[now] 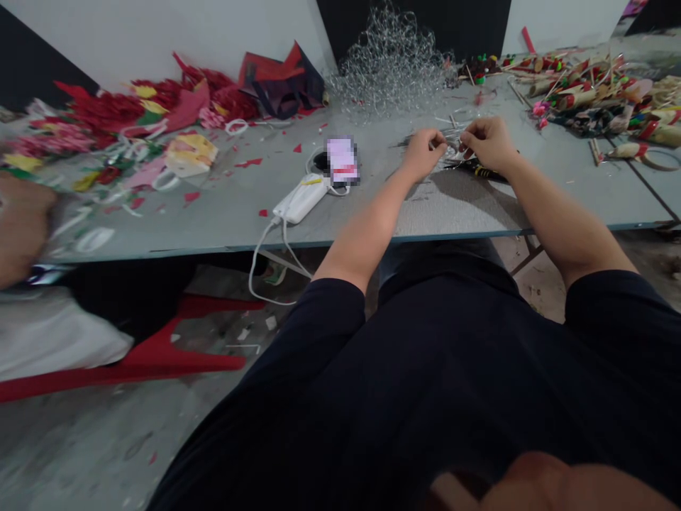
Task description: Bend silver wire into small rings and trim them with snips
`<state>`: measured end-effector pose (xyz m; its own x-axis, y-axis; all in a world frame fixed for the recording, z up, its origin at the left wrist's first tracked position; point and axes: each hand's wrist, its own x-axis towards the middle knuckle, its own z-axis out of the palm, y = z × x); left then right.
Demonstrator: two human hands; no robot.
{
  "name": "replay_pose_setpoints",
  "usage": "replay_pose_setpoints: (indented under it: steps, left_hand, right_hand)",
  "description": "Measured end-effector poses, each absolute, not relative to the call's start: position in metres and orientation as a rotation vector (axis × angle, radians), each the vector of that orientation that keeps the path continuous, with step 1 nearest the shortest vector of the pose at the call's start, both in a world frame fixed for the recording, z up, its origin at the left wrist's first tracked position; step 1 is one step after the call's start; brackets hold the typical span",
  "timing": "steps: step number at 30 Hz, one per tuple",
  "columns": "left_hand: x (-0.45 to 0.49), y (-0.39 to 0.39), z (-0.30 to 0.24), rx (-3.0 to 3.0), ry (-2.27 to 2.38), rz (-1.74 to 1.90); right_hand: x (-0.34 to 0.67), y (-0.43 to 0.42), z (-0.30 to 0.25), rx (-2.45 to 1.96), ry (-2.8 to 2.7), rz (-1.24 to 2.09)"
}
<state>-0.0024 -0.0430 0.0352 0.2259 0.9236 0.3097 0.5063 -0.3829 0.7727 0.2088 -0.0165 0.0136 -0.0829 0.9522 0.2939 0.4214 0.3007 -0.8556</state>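
Both my hands rest on the grey table [223, 213], close together. My left hand [424, 151] is closed in a pinch on a thin silvery wire piece [452, 145], and my right hand [486, 142] is closed on the other side of the same piece. Under my right hand lies a dark tool with yellow marks [482, 171]. Just beyond my hands sits a big tangle of silver wire [391, 60].
A white power bank [299, 200] with cables and a phone [342, 160] lie left of my hands. Red and yellow paper decorations [154, 106] pile at the back left, finished craft cones [601, 92] at the back right. Another person's blurred arm [21, 227] is at the left, above a red chair [159, 348].
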Motion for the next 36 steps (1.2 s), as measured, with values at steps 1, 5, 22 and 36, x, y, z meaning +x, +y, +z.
replay_pose_setpoints:
  steps: [1,5,22,36]
  left_hand:
    - [-0.002,-0.045,0.037,1.982,1.315,1.061]
    - [-0.001,-0.045,0.036,1.990,1.297,1.092]
    - [0.001,-0.032,0.026,1.889,1.330,1.029]
    - [-0.001,-0.038,0.032,1.951,1.287,0.989]
  right_hand:
    - [0.209,-0.016,0.013,-1.263,-1.668,0.738]
    - [0.208,-0.013,0.012,-1.281,-1.679,0.741]
    - [0.198,-0.032,0.027,-1.283,-1.602,0.839]
    - [0.206,-0.029,0.021,-1.260,-1.568,0.932]
